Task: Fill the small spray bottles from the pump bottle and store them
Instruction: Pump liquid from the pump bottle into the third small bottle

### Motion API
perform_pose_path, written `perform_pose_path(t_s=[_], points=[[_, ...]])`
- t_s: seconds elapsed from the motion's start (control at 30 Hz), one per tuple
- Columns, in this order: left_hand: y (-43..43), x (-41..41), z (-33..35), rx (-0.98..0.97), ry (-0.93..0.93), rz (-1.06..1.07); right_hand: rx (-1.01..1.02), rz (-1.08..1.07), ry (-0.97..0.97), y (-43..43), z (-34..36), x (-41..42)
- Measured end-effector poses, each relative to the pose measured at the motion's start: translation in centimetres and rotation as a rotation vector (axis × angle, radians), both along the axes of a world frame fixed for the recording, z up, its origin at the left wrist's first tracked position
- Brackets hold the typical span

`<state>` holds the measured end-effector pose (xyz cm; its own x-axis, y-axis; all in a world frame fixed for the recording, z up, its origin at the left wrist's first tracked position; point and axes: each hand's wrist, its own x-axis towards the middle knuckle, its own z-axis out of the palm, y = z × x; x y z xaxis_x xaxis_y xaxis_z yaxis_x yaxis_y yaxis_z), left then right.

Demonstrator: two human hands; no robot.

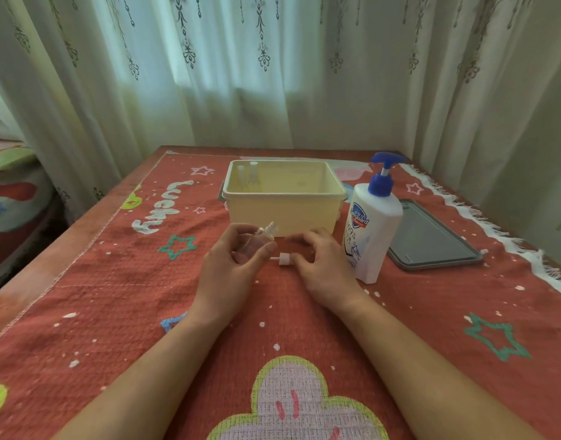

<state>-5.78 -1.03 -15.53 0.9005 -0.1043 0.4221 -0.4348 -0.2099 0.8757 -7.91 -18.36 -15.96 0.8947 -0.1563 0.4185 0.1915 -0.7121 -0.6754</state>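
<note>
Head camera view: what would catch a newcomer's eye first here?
The white pump bottle with its blue pump stands right of centre on the red patterned cloth, beside a cream plastic bin. In front of the bin, the left hand holds a small clear spray bottle, uncapped, while the right hand touches a white spray head lying on the cloth.

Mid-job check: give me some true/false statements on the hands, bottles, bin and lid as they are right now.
The left hand holds the small clear bottle with its top off. True.
The spray top lies in the bin. False: it lies on the cloth by the right hand.
The pump bottle stands upright. True.
The bin holds nothing. False: two small bottles stand in its far left corner.
The grey lid covers the bin. False: it lies right of the pump bottle.
</note>
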Motion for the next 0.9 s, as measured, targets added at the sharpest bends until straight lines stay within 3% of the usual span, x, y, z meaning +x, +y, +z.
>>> perform_pose_path(t_s=[0.17, 0.33, 0.47, 0.67, 0.77, 0.9], points=[[-0.4, -1.0, 0.3, 0.042, -0.039, -0.034, 0.074, -0.014, -0.137, 0.5, 0.9, -0.6], [-1.8, -1.7, 1.4, -0.062, -0.043, -0.083, 0.052, -0.026, -0.432, 0.8, 3.6, -1.7], [-4.3, -1.7, 3.9, -0.169, -0.035, -0.157, 0.132, -0.064, -0.557, 0.8, 7.4, -2.5], [-9.9, -1.3, 7.0, -0.196, -0.084, -0.187, 0.015, -0.129, -0.780, -3.6, 13.2, -2.8], [-12.5, -1.5, 7.4, -0.183, -0.085, -0.175, 0.228, -0.196, -0.667, -6.9, 13.6, -1.8], [-13.9, -1.4, 6.9, -0.247, -0.082, -0.165, 0.618, -0.090, -0.317, -8.8, 12.3, -0.4]])
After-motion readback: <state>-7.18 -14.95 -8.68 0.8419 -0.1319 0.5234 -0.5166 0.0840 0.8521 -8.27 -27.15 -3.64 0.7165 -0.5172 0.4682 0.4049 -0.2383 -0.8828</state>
